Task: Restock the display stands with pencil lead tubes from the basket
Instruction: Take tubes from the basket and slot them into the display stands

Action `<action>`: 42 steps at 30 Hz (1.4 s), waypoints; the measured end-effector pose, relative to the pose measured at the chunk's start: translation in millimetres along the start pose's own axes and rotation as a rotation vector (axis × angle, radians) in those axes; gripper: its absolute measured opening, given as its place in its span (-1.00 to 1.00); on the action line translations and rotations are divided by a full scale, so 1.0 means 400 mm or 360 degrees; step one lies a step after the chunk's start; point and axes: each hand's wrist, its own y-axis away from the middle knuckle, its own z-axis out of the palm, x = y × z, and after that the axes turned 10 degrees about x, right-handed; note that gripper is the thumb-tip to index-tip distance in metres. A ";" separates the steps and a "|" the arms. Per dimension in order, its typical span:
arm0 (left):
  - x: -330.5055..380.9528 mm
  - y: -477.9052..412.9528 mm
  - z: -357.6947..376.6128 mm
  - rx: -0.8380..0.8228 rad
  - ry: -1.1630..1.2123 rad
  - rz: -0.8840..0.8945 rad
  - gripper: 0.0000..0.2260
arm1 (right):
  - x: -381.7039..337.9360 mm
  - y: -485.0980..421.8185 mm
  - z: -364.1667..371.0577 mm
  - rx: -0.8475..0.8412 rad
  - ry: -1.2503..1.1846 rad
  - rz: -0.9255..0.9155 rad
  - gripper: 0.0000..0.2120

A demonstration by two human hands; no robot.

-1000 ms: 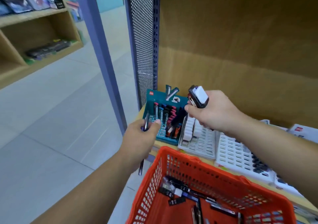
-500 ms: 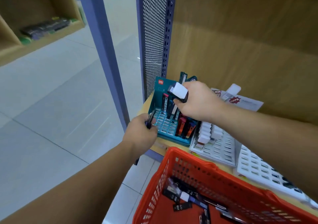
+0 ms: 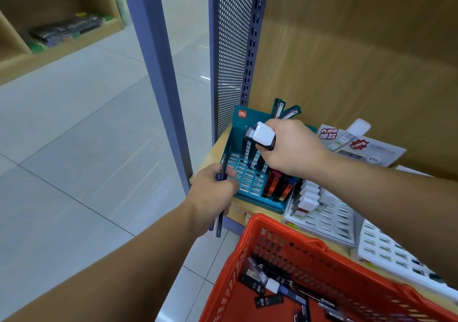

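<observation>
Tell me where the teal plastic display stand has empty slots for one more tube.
Empty slots fill the front-left of the teal plastic display stand, between its left wall and the red tubes. The back row under the right hand is crowded.

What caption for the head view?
Right hand holds lead tubes over the teal display stand; left hand grips dark tubes beside it, red basket below.

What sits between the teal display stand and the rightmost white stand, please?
Another white slotted stand, holding white-capped tubes, seen in the head view.
</observation>
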 end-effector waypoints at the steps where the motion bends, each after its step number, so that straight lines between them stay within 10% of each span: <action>1: -0.001 0.000 -0.005 -0.0003 0.0021 -0.0035 -0.84 | -0.003 -0.002 0.000 -0.0015 0.0015 -0.0015 -0.83; 18: 0.042 0.030 -0.023 -0.0368 0.0806 -0.0487 -0.79 | -0.050 -0.034 0.007 -0.0188 0.0324 -0.0001 -0.83; 28: 0.093 0.072 -0.015 -0.0420 0.0744 -0.0461 -0.78 | -0.053 0.059 -0.104 -0.0193 -0.0922 0.0439 -0.82; 42: 0.093 0.096 0.009 -0.0482 0.0333 -0.0058 -0.72 | -0.025 0.077 -0.146 -0.0501 -0.1051 0.0626 -0.87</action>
